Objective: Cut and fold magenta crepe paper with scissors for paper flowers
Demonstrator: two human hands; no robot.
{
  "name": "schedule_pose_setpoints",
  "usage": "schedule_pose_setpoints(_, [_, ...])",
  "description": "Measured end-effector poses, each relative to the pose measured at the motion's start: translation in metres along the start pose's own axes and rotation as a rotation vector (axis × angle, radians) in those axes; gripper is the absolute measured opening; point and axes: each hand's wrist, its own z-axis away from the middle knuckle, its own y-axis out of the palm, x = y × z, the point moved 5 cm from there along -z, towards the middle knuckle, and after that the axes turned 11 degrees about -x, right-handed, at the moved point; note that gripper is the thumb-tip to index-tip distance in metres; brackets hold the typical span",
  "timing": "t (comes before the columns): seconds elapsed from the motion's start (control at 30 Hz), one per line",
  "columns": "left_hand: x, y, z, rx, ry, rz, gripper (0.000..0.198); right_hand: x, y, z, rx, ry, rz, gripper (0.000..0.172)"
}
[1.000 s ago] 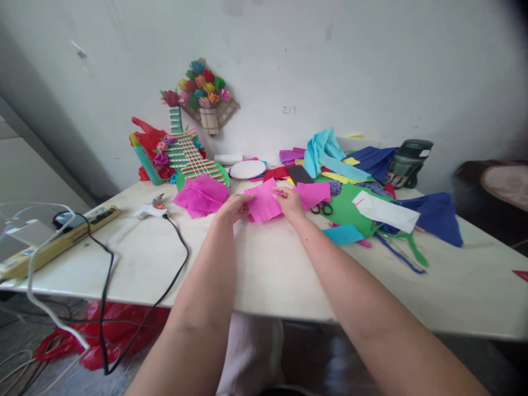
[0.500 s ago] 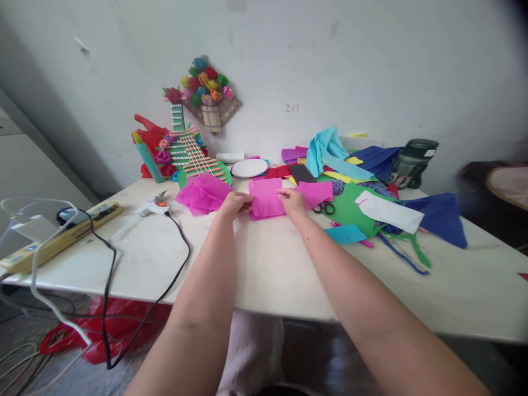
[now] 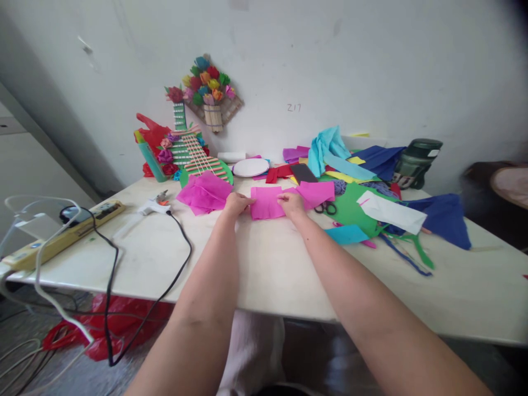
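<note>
A piece of pink crepe paper (image 3: 266, 204) is stretched between my two hands, just above the white table. My left hand (image 3: 238, 204) pinches its left edge. On the other side my right hand (image 3: 291, 204) has fingers closed on the paper's right part. Crumpled pink paper (image 3: 205, 192) lies left of my left hand, and another pink sheet (image 3: 317, 193) lies just beyond my right hand. Black-handled scissors (image 3: 325, 208) rest to the right of that hand, their blades hidden.
On the left are a hot glue gun (image 3: 154, 207) with a black cord and a yellow power strip (image 3: 66, 234). A paper-flower guitar craft (image 3: 198, 157) stands behind. Green paper (image 3: 355, 212), a white strip (image 3: 391, 212), a phone (image 3: 304, 174) and a dark bottle (image 3: 416, 163) are rightward.
The held pink paper's top edge sits lower, and the paper looks shorter and more creased. My left hand has shifted slightly right relative to the table. The view has moved a little.
</note>
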Motion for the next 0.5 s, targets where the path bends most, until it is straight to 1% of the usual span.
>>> schedule_pose_setpoints(0.33, [-0.0015,0.0016,0.0012,0.031,-0.004,-0.079,0.018,-0.0061,0.0045,0.0007,0.028,-0.013,0.076,0.02])
schedule_pose_setpoints(0.5, [0.0055,0.0022,-0.0034,0.018,-0.059,-0.006,0.01,-0.0069,0.0048,0.0003,0.031,-0.034,0.101,0.02])
